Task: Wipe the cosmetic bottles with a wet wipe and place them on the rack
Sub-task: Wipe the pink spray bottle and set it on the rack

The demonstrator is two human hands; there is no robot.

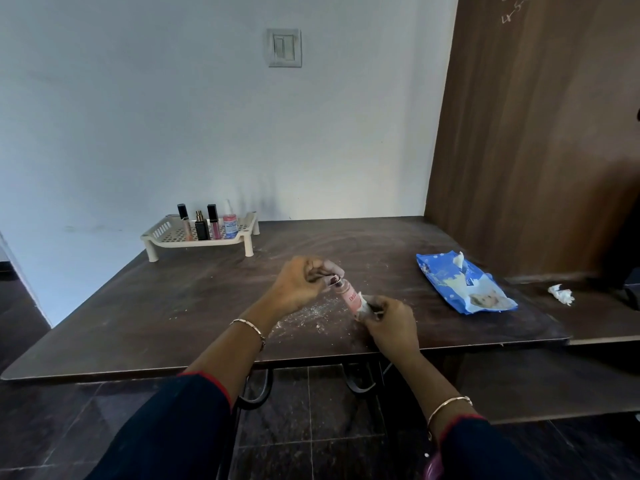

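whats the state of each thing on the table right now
pink bottle: tilted, held between both hands
left hand: pinches its cap end
right hand: grips wet wipe round its lower end
rack: holds four upright bottles
wipes pack: lying flat, a wipe sticking out
crumpled wipe: lying loose right of the pack

Home room: wall switch (284, 47), dark table (173, 299), tiled floor (311, 427).

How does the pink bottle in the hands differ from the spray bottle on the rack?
The pink cosmetic bottle is tilted, held by left hand and right hand; the small clear spray bottle stands upright, untouched, on the cream plastic rack. A white wet wipe touches only the first. Both look pinkish.
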